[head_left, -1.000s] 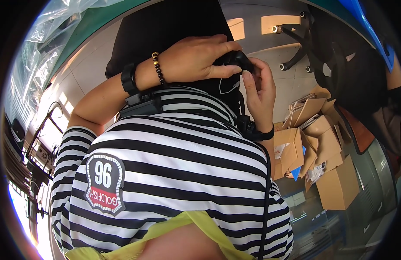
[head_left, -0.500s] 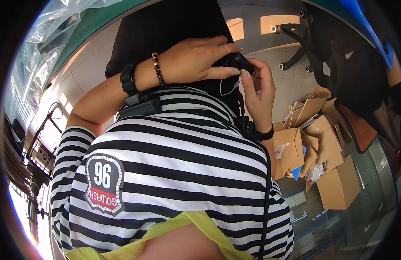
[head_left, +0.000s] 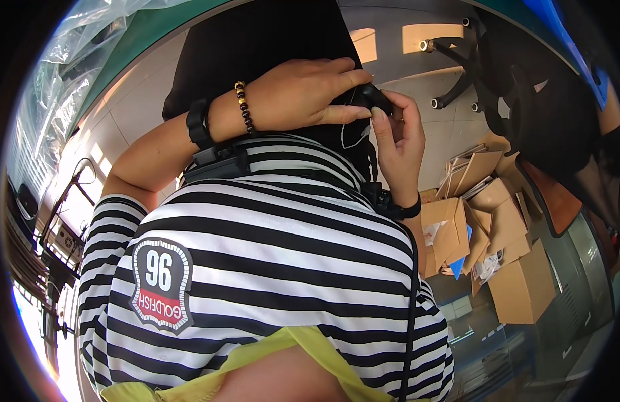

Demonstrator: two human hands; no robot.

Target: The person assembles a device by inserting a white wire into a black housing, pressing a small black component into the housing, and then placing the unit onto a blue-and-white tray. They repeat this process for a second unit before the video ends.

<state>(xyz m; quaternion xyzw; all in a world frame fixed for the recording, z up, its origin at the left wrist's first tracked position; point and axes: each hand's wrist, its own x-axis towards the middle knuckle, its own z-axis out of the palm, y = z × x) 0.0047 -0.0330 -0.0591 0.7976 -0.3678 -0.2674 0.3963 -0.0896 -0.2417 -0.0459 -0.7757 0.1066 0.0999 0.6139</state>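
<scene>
Both of my hands meet over my dark lap around a small rounded black object (head_left: 377,99), its exact kind unclear. My left hand (head_left: 300,94) reaches across from the left, back of the hand up, its thumb and forefinger closed about the object's left end. My right hand (head_left: 402,137) comes from the right and pinches the other side between thumb and bent fingers. A thin white cord (head_left: 354,139) hangs in a loop just below the fingertips. A beaded bracelet (head_left: 243,107) and a black band (head_left: 200,124) circle my left wrist; another black band (head_left: 409,209) is on the right.
Several open cardboard boxes (head_left: 524,285) are heaped on the right. A wheeled black chair (head_left: 457,74) stands at the upper right. Clear plastic wrap (head_left: 69,74) hangs over a green edge (head_left: 139,30) at the upper left. A black cable (head_left: 411,301) runs down my striped shirt.
My hands keep almost the same place and hold. The black object has tilted slightly between the fingers, and the right fingers have shifted a little.
</scene>
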